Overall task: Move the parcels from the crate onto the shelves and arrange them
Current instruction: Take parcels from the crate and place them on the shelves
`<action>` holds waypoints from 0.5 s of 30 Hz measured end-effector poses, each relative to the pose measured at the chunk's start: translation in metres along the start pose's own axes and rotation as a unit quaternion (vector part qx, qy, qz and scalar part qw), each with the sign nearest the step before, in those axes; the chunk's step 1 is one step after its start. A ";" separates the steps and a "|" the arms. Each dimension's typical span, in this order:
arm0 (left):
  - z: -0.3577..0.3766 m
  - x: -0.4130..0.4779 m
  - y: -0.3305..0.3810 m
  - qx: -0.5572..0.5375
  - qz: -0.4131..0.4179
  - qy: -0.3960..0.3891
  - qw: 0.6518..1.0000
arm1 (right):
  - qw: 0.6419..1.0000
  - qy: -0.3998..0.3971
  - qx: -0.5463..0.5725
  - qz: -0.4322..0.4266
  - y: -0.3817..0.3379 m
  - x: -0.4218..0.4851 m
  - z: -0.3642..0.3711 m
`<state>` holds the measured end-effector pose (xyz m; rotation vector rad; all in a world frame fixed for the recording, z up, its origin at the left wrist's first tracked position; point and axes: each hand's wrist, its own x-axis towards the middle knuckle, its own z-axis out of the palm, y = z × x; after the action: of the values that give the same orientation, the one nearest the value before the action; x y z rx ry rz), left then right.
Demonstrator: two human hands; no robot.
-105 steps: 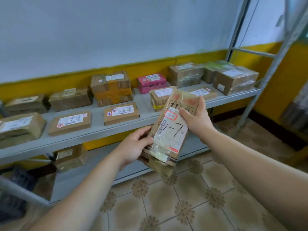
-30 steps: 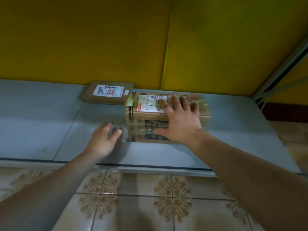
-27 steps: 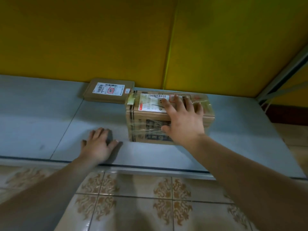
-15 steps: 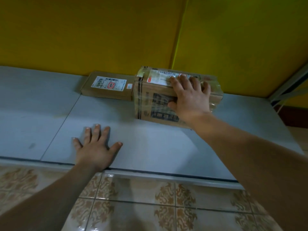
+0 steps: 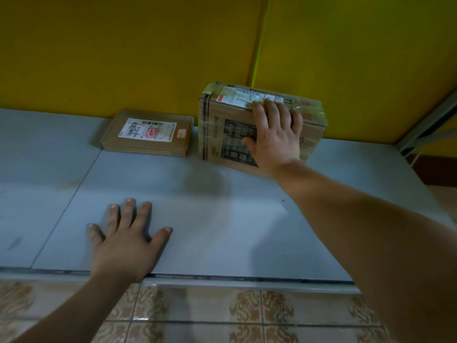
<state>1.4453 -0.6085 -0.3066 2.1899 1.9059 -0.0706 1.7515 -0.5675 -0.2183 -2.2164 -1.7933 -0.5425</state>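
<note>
Stood on its long edge at one o'clock, deep on the shelf [image 5: 222,219] and seemingly back against the yellow wall [image 5: 123,45]: taped parcel [image 5: 220,137]. Pressed on its front face by the right hand [image 5: 274,137], fingers laid nearly straight over the top edge, pushing rather than clutching. Just beside it at eleven o'clock, across a narrow gap, a flat parcel [image 5: 148,134] lying label-up. At seven o'clock, left hand [image 5: 126,241] spread palm-down on the bare shelf, holding nothing, probably bracing. Likely the placing step, nearly finished: parcel seated, only squaring to do. Next, probably: nudge toward nine o'clock to close the gap, release without tipping, then return to the crate, out of view here.
</note>
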 end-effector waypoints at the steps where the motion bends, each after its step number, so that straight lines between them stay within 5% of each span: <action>1: 0.000 0.000 0.000 0.000 -0.001 0.002 1.000 | 1.000 0.000 -0.002 -0.002 0.001 0.003 0.001; 15: 0.000 0.000 0.003 -0.014 -0.008 0.010 1.000 | 1.000 -0.006 -0.008 -0.018 0.015 0.033 0.022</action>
<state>1.4482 -0.6084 -0.3059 2.1648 1.9237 -0.0236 1.7746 -0.5322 -0.2237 -2.2060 -1.8439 -0.5554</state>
